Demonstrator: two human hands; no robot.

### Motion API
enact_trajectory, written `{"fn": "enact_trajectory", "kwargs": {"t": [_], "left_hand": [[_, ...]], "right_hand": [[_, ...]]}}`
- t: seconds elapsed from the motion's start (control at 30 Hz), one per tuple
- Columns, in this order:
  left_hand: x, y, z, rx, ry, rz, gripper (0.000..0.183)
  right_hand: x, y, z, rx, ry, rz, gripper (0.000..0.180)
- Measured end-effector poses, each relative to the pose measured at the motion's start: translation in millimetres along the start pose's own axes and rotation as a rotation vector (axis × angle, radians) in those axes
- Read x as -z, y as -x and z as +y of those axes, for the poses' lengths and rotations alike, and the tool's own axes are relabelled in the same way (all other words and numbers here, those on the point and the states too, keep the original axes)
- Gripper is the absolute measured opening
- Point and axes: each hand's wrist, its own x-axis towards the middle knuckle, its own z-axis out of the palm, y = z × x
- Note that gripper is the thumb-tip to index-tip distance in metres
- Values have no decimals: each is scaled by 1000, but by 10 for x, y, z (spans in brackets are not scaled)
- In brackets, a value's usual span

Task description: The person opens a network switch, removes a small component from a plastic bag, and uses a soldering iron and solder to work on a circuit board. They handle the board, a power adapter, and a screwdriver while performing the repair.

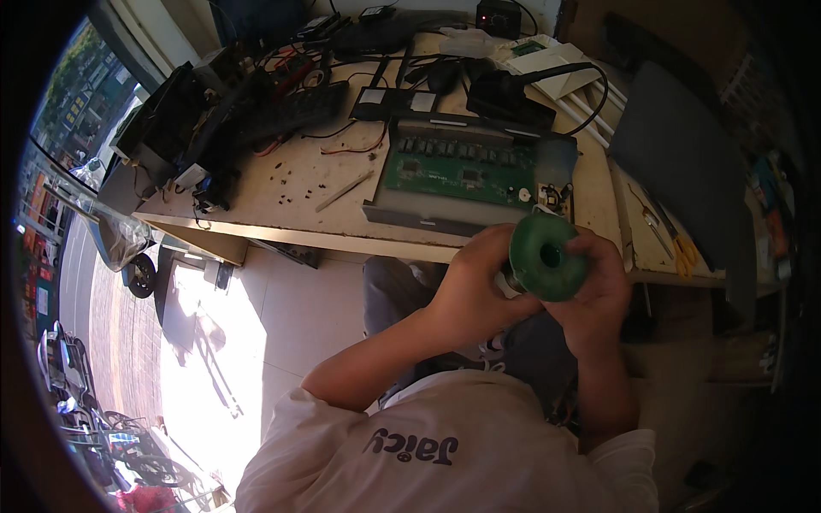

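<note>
My left hand (471,276) and my right hand (593,295) together hold a green plastic spool (537,282) with a round hole through its middle. The spool's flange faces up toward me, so whatever is wound on it is mostly hidden. Just beyond my hands lies an opened grey metal case (417,217) of a network device. Inside it sits a green circuit board (442,183) with a row of components along its far side. A smaller power board (557,197) is at the case's right end, partly behind the spool.
Small screws (308,190) and a thin stick (344,191) lie left of the case. On the right are yellow-handled scissors (685,256) and a large dark panel (680,160). A keyboard (301,106), cables and a black box with a red light (499,20) sit farther back.
</note>
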Motion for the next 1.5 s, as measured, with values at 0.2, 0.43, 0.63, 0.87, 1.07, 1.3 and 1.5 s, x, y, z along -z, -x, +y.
{"fn": "enact_trajectory", "kwargs": {"t": [0.2,0.43,0.63,0.87,1.07,1.3,1.5], "left_hand": [[43,86,-66,-32,43,-8,48],[29,196,-91,-20,69,-157,42],[-46,128,-49,-255,-191,-53,28],[-147,168,52,-131,-57,-21,14],[-364,361,10,175,410,-344,5],[-460,528,-210,-211,123,-524,13],[133,642,-259,154,475,-284,15]], "right_hand": [[-68,52,34,29,81,-18,67],[19,170,71,-3,43,65,58],[92,271,106,-104,-77,264,54],[53,203,111,-52,-48,470,54],[121,227,192,70,19,444,53],[280,6,-31,20,-481,449,44],[602,109,-144,41,-505,466,56]]}}
